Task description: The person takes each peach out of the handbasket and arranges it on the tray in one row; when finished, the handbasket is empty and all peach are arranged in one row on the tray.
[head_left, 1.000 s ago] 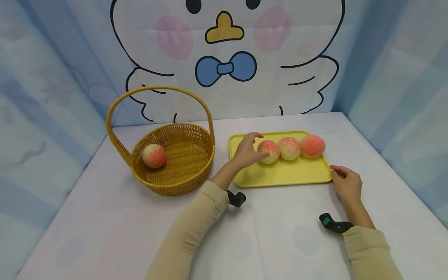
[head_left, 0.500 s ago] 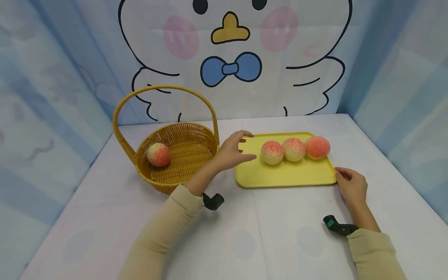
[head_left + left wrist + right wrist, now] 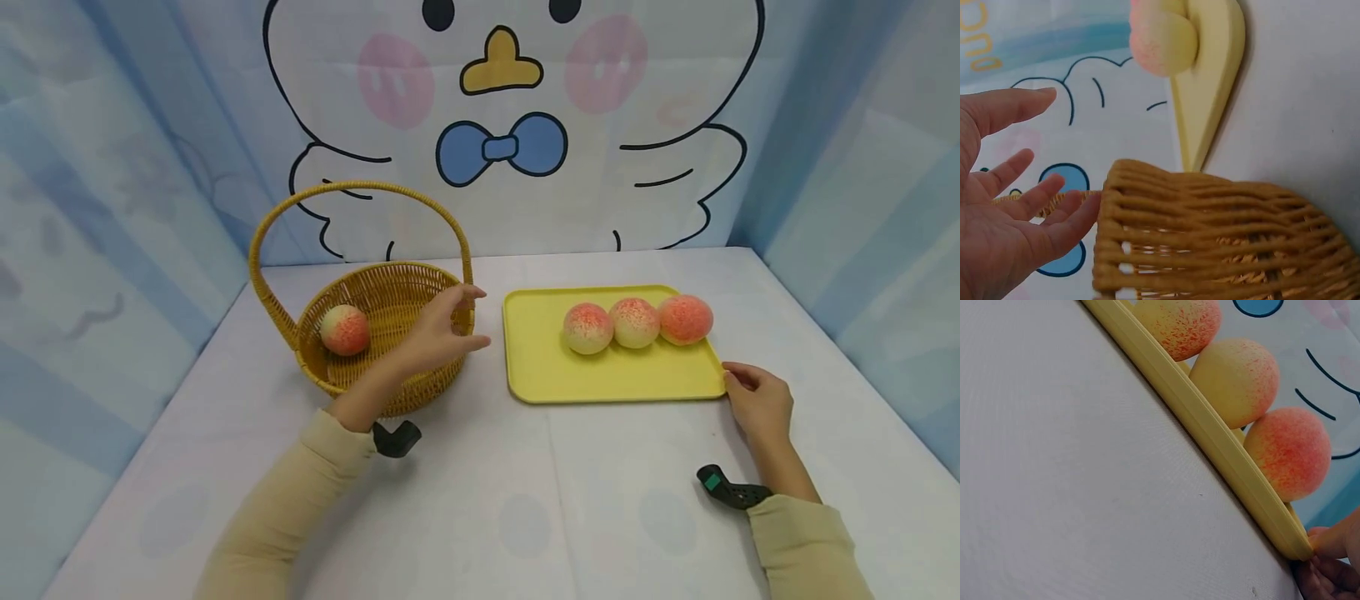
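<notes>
A woven basket (image 3: 390,271) with a tall handle holds one peach (image 3: 346,330). To its right, three peaches (image 3: 634,322) sit in a row on a yellow tray (image 3: 600,375). My left hand (image 3: 450,329) hovers over the basket's right rim with fingers spread and nothing in it. The left wrist view shows that palm (image 3: 1016,187) beside the basket wall (image 3: 1210,237), with the tray's corner (image 3: 1210,75) beyond. My right hand (image 3: 757,400) holds the tray's near right corner; in the right wrist view its fingertips (image 3: 1329,547) press that corner below the peaches (image 3: 1235,381).
The white table (image 3: 525,500) is walled by blue curtains on both sides and a cartoon bird backdrop (image 3: 502,125) behind. Basket and tray stand side by side with a narrow gap between them.
My left hand has drawn back leftward from the leftmost peach on the tray to the basket's right rim, holding nothing. The right hand stays at the tray's corner.
</notes>
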Available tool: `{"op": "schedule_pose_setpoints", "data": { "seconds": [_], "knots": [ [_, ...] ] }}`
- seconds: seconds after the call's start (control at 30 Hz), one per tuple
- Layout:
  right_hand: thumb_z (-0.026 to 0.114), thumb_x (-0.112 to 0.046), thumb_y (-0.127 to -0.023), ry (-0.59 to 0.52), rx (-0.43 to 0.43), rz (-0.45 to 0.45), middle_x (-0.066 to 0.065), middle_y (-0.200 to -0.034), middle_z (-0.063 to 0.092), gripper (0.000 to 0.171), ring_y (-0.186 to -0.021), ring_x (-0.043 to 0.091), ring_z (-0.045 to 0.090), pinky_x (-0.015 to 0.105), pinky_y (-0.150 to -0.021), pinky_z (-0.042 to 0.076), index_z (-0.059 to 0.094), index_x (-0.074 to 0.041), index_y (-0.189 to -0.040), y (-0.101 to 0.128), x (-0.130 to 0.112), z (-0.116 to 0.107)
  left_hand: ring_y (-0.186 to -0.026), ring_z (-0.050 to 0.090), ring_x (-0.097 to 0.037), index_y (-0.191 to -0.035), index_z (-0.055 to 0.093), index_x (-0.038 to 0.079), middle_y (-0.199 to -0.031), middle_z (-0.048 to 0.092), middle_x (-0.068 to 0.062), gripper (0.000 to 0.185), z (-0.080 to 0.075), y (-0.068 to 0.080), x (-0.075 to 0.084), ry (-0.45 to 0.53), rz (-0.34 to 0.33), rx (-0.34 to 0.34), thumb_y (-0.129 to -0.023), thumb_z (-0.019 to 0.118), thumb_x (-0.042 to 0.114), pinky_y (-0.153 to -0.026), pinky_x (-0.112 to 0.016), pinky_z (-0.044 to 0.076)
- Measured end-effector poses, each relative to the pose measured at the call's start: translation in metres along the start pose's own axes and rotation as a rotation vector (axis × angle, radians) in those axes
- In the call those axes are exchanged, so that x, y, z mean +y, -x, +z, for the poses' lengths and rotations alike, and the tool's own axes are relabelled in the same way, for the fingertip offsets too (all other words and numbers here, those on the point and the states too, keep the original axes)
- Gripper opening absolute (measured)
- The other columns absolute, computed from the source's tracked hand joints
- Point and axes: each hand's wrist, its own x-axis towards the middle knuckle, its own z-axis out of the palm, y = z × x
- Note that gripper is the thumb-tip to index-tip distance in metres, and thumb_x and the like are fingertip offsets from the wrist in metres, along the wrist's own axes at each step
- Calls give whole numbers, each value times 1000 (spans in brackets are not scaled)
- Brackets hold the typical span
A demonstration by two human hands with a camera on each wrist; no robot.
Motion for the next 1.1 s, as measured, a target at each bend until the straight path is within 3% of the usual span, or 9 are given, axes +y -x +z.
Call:
{"op": "schedule_pose_setpoints", "data": {
  "seconds": [0.23, 0.47, 0.8, 0.97, 1.1],
  "knots": [
    [43, -15, -96, 14, 6, -16, 21, -118, 53, 36, -98, 23, 47, 7, -56, 33, 53, 3, -125, 0, 1, 0, -115, 43, -25, -128, 45, 6, -127, 45, -9, 58, -31, 15, -20, 10, -35, 41, -78, 74, 14, -92, -43, 43],
    [44, -14, -96, 16, 7, -22, 22, -118, 53, 35, -97, 23, 48, 6, -55, 34, 54, 4, -125, 0, 1, 0, -120, 40, -33, -130, 42, 3, -133, 42, -15, 59, -63, 31, -41, -12, -52, 89, -80, 72, 13, -95, -48, 38],
    [44, -14, -95, 18, 20, -17, 21, -116, 54, 35, -93, 21, 48, 7, -55, 34, 54, 4, -124, -1, 3, 0, -111, 42, -36, -128, 44, -2, -128, 43, -21, 57, -85, 35, -61, -415, -5, 71, -79, 71, 9, -94, -49, 34],
    [44, -14, -95, 10, 17, -9, 21, -116, 53, 36, -95, 22, 47, 7, -55, 34, 54, 3, -125, -1, 2, 1, -116, 39, -40, -124, 46, -4, -125, 44, -23, 54, -94, 33, -70, -559, -15, 0, -77, 71, 7, -97, -52, 30],
    [43, -15, -96, 11, 16, -8, 21, -117, 53, 36, -96, 23, 48, 6, -56, 34, 54, 3, -125, -2, 2, 2, -117, 37, -41, -125, 48, -2, -125, 45, -22, 55, -100, 32, -77, -665, -60, -83, -76, 71, 10, -98, -54, 29]
  ]
}}
